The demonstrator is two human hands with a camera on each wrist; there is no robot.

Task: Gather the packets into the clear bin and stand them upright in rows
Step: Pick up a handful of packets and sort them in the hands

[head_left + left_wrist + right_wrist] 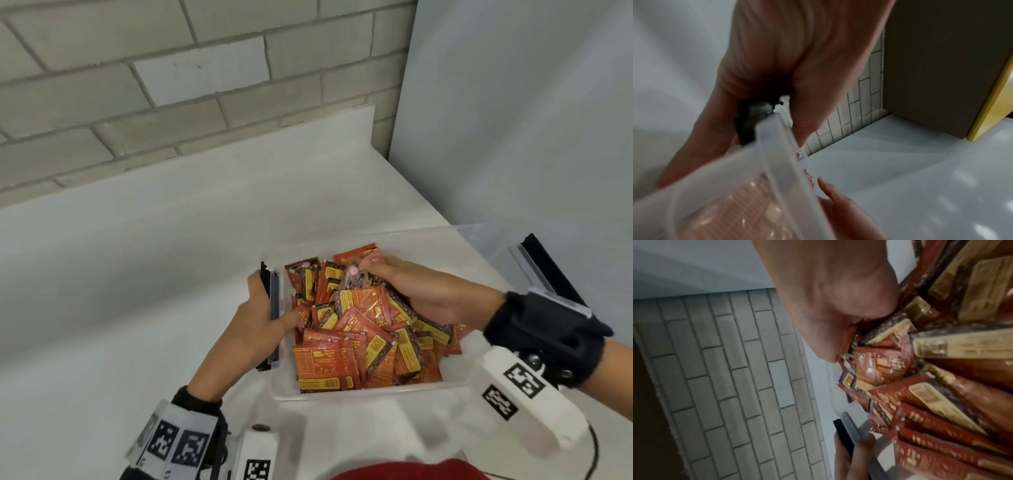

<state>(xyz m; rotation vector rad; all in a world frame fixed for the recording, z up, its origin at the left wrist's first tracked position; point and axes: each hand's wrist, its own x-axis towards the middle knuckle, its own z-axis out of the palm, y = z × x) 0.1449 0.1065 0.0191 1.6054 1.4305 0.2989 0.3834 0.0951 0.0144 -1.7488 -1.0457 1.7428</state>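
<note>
A clear plastic bin (342, 390) stands on the white counter, filled with a jumble of red and yellow packets (359, 342) lying flat and tilted in all directions. My left hand (265, 308) grips the bin's left rim at its black latch (265, 294), fingers outside and thumb inside; the left wrist view shows the same grip on the rim (774, 138). My right hand (373, 267) reaches across the pile from the right, and its fingers pinch packets at the far end. In the right wrist view the curled fingers (838, 331) dig into the packets (941, 386).
A grey brick wall (171, 102) runs behind the white counter (137, 274). A pale panel (513, 120) stands upright close to the bin's far right. The bin's right latch (548, 274) sticks up open. Red clothing (394, 471) shows at the bottom edge.
</note>
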